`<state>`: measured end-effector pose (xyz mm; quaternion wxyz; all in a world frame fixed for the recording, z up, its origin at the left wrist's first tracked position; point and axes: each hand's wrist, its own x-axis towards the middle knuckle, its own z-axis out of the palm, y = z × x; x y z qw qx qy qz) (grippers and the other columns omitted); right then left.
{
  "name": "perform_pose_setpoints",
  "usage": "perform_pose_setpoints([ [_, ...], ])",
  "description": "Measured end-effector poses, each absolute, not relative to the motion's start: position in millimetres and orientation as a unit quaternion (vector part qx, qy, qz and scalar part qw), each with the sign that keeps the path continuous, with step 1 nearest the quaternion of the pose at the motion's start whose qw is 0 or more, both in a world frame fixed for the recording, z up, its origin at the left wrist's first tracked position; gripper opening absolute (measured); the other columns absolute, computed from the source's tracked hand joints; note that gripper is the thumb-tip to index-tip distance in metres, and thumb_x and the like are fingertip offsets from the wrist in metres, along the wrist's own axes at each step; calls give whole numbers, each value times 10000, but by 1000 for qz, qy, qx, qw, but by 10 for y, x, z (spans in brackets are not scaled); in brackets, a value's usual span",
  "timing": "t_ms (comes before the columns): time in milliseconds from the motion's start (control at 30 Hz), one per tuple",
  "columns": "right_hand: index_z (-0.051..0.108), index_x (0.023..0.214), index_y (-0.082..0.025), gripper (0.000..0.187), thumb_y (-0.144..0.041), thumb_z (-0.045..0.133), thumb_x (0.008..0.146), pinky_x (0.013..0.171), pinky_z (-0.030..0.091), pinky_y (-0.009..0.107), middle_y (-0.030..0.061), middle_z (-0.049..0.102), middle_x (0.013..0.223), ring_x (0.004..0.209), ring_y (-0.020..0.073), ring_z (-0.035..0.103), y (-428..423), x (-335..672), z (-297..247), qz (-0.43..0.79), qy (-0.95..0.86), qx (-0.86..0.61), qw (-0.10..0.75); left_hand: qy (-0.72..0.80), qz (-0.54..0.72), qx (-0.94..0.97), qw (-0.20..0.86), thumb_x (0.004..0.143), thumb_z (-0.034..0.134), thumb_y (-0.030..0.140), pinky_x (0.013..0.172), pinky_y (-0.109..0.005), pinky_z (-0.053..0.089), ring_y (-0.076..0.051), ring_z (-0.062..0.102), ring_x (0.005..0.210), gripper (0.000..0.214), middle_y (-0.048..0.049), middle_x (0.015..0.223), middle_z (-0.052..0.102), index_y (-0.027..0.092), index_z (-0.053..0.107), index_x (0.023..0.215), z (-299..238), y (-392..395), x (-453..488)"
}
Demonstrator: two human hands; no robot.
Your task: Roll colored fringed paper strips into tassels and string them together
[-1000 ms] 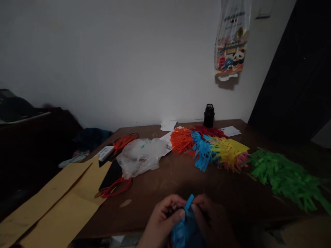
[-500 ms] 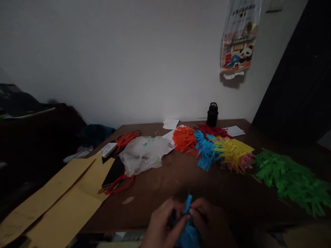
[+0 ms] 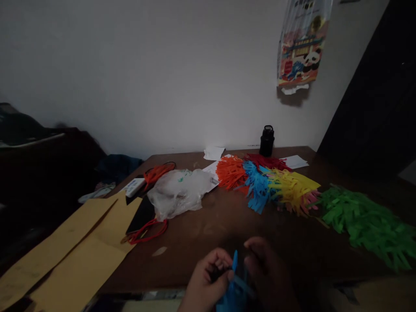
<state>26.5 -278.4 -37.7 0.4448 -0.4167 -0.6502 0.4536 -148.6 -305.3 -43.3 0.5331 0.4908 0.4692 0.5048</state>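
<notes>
At the table's near edge my left hand [image 3: 208, 277] is closed, thumb and fingers pinching a blue paper fringe [image 3: 231, 299]. One narrow blue strip stands up above the fingertips, and another slants off to the right. The lower part of the fringe is cut off by the bottom of the view. My right hand [image 3: 268, 271] is just right of it, dim and a little blurred. Its thumb and forefinger are apart, with nothing visible between them.
Fringed bundles lie beyond my hands: orange [image 3: 231, 172], blue [image 3: 258, 186], yellow [image 3: 289, 184], red [image 3: 266, 161] and green [image 3: 364, 225]. Left are a plastic bag [image 3: 180, 190], red cord [image 3: 147, 232] and brown paper [image 3: 87, 247]. A black bottle [image 3: 267, 142] stands by the wall.
My right hand has come away from the blue fringe, moving up and right, and its fingers have parted. My left hand still pinches the fringe. The view has shifted slightly.
</notes>
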Motion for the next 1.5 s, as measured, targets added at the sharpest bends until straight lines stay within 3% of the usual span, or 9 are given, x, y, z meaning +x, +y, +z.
perform_pose_setpoints([
  [167, 632, 758, -174, 168, -278, 523, 833, 544, 397, 183, -24, 582, 628, 592, 116, 546, -2721, 206, -379, 450, -703, -392, 387, 445, 510, 476, 562, 726, 765, 526, 603, -204, 382, -121, 468, 627, 384, 13, 667, 550, 163, 644, 765, -444, -3103, -1407],
  [367, 658, 755, -178, 144, -276, 566, 807, 527, 380, 182, -33, 574, 601, 573, 114, 524, -2752, 201, -392, 457, -691, -424, 366, 502, 502, 493, 503, 732, 782, 448, 631, -210, 396, -140, 501, 667, 301, 1, 669, 585, 166, 678, 713, -314, -3129, -1402],
  [667, 553, 674, -188, 202, -323, 555, 824, 533, 366, 184, -48, 495, 590, 570, 109, 478, -2769, 188, -422, 502, -685, -394, 351, 444, 534, 315, 648, 643, 837, 506, 529, -177, 290, -77, 325, 542, 437, 68, 600, 430, 174, 557, 683, -323, -3117, -1368],
  [800, 578, 779, -193, 214, -368, 513, 884, 567, 410, 196, -28, 548, 666, 627, 131, 527, -2787, 171, -435, 503, -647, -423, 385, 495, 562, 371, 550, 681, 800, 544, 581, -185, 346, -107, 392, 614, 435, 41, 646, 475, 172, 573, 681, -330, -3146, -1364],
  [900, 626, 887, -209, 332, -445, 407, 972, 669, 458, 215, 9, 639, 780, 723, 150, 599, -2841, 186, -432, 449, -645, -448, 425, 534, 556, 422, 476, 741, 756, 532, 601, -196, 369, -130, 441, 653, 392, 20, 671, 517, 175, 601, 695, -338, -3171, -1364],
  [1033, 657, 908, -244, 417, -490, 336, 1008, 711, 471, 210, 17, 705, 802, 717, 145, 652, -2935, 224, -464, 390, -711, -408, 420, 556, 584, 425, 412, 743, 763, 500, 610, -211, 385, -148, 471, 652, 337, 11, 675, 553, 188, 638, 712, -341, -3207, -1314],
  [1267, 646, 920, -226, 327, -320, 345, 1008, 660, 467, 179, 24, 703, 783, 688, 130, 665, -2910, 276, -506, 330, -799, -349, 361, 537, 545, 551, 332, 832, 699, 370, 641, -242, 423, -181, 559, 669, 204, -29, 705, 612, 207, 675, 711, -311, -3224, -1365],
  [1400, 660, 1053, -217, 273, -320, 428, 953, 623, 483, 198, 9, 682, 722, 631, 141, 647, -2905, 265, -485, 399, -743, -389, 371, 516, 512, 618, 299, 862, 663, 274, 677, -263, 451, -211, 622, 725, 141, -65, 757, 674, 218, 699, 739, -301, -3238, -1432],
  [1500, 608, 1230, -208, 366, -332, 475, 913, 566, 480, 204, -22, 655, 647, 569, 142, 624, -2900, 271, -454, 500, -683, -390, 362, 494, 484, 663, 286, 868, 648, 213, 711, -281, 464, -225, 642, 762, 110, -87, 805, 703, 227, 725, 790, -295, -3243, -1466],
])
